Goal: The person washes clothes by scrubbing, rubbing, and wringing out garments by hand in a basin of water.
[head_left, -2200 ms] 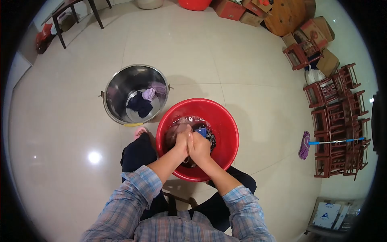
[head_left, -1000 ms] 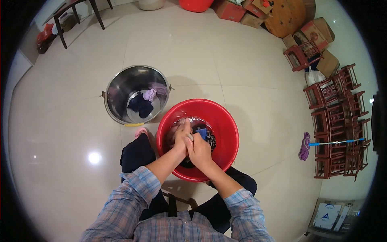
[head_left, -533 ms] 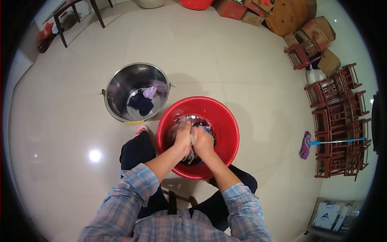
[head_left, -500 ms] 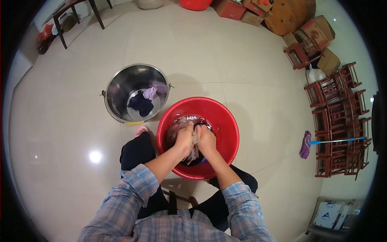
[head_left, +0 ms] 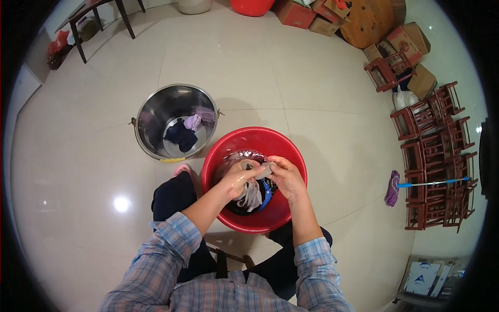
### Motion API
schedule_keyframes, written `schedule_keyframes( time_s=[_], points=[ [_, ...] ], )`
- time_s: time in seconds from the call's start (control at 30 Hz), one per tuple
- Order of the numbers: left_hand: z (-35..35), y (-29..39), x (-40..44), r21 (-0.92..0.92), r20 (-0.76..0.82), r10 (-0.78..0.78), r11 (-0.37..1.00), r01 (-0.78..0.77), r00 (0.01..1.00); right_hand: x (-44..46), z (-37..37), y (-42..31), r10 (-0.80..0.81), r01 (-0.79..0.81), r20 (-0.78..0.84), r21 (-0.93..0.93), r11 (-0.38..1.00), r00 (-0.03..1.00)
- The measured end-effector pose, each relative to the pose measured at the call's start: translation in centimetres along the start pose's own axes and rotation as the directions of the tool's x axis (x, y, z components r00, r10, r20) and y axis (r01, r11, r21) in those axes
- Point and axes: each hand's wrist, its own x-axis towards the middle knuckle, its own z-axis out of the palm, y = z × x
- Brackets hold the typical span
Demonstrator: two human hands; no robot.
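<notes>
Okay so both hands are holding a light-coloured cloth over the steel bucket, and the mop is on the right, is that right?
Not quite: the head view shows both hands holding the light-coloured cloth over the red basin. The mop is on the right.

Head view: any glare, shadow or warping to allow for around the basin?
Head view: bright glare spot on the floor, left of the red basin; small glints inside it; soft floor shadow to its right; fisheye bending towards the edges, corners black; left hand and right hand fairly sharp.
</notes>
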Motion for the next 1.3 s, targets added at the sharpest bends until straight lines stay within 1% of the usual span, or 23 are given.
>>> schedule_keyframes(
  time_s=[0.07, 0.1, 0.27, 0.33, 0.37, 0.43, 0.47, 0.53, 0.6, 0.63, 0.67, 0.7, 0.77, 0.8, 0.83, 0.87, 0.93, 0.97, 1.1, 1.17, 1.23, 1.27, 1.3],
  points=[
    [0.1, 0.0, -0.1, 0.096, 0.000, 0.017, 0.995, -0.017, 1.000, 0.2, -0.7, 0.0, -0.018, 0.018, -0.005, -0.012, 1.000, 1.000],
    [0.0, 0.0, 0.0, 0.095, 0.000, 0.017, 0.995, -0.017, 1.000, 0.1, -0.8, 0.0, -0.029, 0.029, -0.010, -0.043, 0.999, 1.000],
    [-0.2, -0.1, 0.2, -0.056, -0.045, 0.000, 0.998, -0.003, 0.999, -0.1, -0.3, 0.1, -0.040, 0.031, -0.067, -0.119, 0.992, 0.997],
    [0.2, 0.3, 0.0, -0.065, -0.074, 0.002, 0.998, -0.007, 0.997, -0.2, 0.2, -0.2, -0.100, 0.076, -0.066, -0.302, 0.950, 0.993],
    [0.4, 0.6, -0.1, -0.076, -0.104, 0.006, 0.997, -0.014, 0.995, -0.3, 0.3, -0.2, -0.102, 0.077, -0.067, -0.300, 0.951, 0.993],
    [0.5, 0.7, -0.1, -0.088, -0.137, -0.003, 0.996, -0.009, 0.991, -0.4, 0.5, -0.1, -0.098, 0.057, -0.060, -0.487, 0.871, 0.993],
    [0.5, 0.7, -0.2, -0.103, -0.169, -0.013, 0.995, -0.005, 0.985, -0.3, 0.4, -0.1, -0.099, 0.057, -0.061, -0.486, 0.872, 0.993],
    [0.7, 1.0, -0.4, -0.118, -0.174, -0.029, 0.993, 0.008, 0.984, -0.2, 0.3, 0.0, -0.118, 0.082, -0.011, -0.655, 0.751, 0.993],
    [0.8, 1.1, -0.4, -0.132, -0.178, -0.043, 0.991, 0.020, 0.983, -0.2, 0.6, 0.1, -0.148, 0.085, -0.034, -0.684, 0.725, 0.988],
    [0.6, 1.1, -0.4, -0.130, -0.113, -0.059, 0.990, 0.044, 0.992, -0.2, 0.8, 0.1, -0.176, 0.085, -0.056, -0.711, 0.698, 0.983],
    [0.4, 1.0, -0.4, -0.127, -0.048, -0.076, 0.989, 0.069, 0.996, -0.3, 0.9, -0.1, -0.177, 0.085, -0.056, -0.711, 0.698, 0.983],
    [0.2, 0.9, -0.3, -0.127, -0.047, -0.075, 0.990, 0.069, 0.996, -0.5, 1.1, -0.5, -0.188, 0.065, -0.091, -0.723, 0.688, 0.978],
    [0.0, 0.7, -0.2, -0.006, 0.089, 0.011, 1.000, -0.010, 0.996, -0.6, 1.0, -1.1, -0.199, 0.044, -0.125, -0.734, 0.677, 0.972],
    [0.6, 1.0, -0.5, -0.007, 0.090, 0.012, 1.000, -0.011, 0.996, -0.6, 0.7, -1.4, -0.156, 0.028, -0.136, -0.657, 0.754, 0.978],
    [1.5, 1.6, -1.2, -0.042, 0.096, 0.070, 0.997, -0.066, 0.993, -0.6, 0.5, -1.7, -0.110, 0.009, -0.143, -0.570, 0.821, 0.984],
    [2.0, 1.9, -1.6, -0.077, 0.100, 0.127, 0.990, -0.120, 0.987, -0.6, 0.4, -1.8, -0.110, 0.008, -0.144, -0.570, 0.822, 0.983],
    [2.0, 1.9, -1.6, -0.057, 0.128, 0.151, 0.988, -0.145, 0.980, -0.7, 0.1, -1.9, -0.094, 0.013, -0.142, -0.487, 0.873, 0.985],
    [2.0, 1.9, -1.6, -0.037, 0.155, 0.175, 0.984, -0.171, 0.972, -0.7, -0.1, -2.0, -0.096, 0.014, -0.143, -0.486, 0.874, 0.985],
    [0.5, 1.1, -0.3, 0.047, 0.161, 0.121, 0.990, -0.130, 0.980, -0.6, -0.5, -2.1, -0.073, 0.005, -0.139, -0.434, 0.901, 0.988],
    [0.2, 0.6, 0.1, 0.030, 0.010, 0.101, 0.994, -0.101, 0.995, -0.6, -0.4, -1.9, -0.055, -0.013, -0.152, -0.414, 0.910, 0.987],
    [-0.2, 0.2, 0.6, 0.039, -0.014, 0.118, 0.992, -0.117, 0.993, -0.6, -0.1, -1.4, -0.055, 0.001, -0.136, -0.367, 0.930, 0.989],
    [-0.4, 0.1, 0.8, 0.047, -0.036, 0.135, 0.990, -0.133, 0.990, -0.6, 0.1, -1.1, -0.054, 0.000, -0.137, -0.367, 0.930, 0.989],
    [-0.3, 0.1, 0.7, 0.046, -0.037, 0.135, 0.990, -0.133, 0.990, -0.6, 0.6, -0.7, -0.100, 0.039, -0.134, -0.399, 0.916, 0.986]
  ],
)
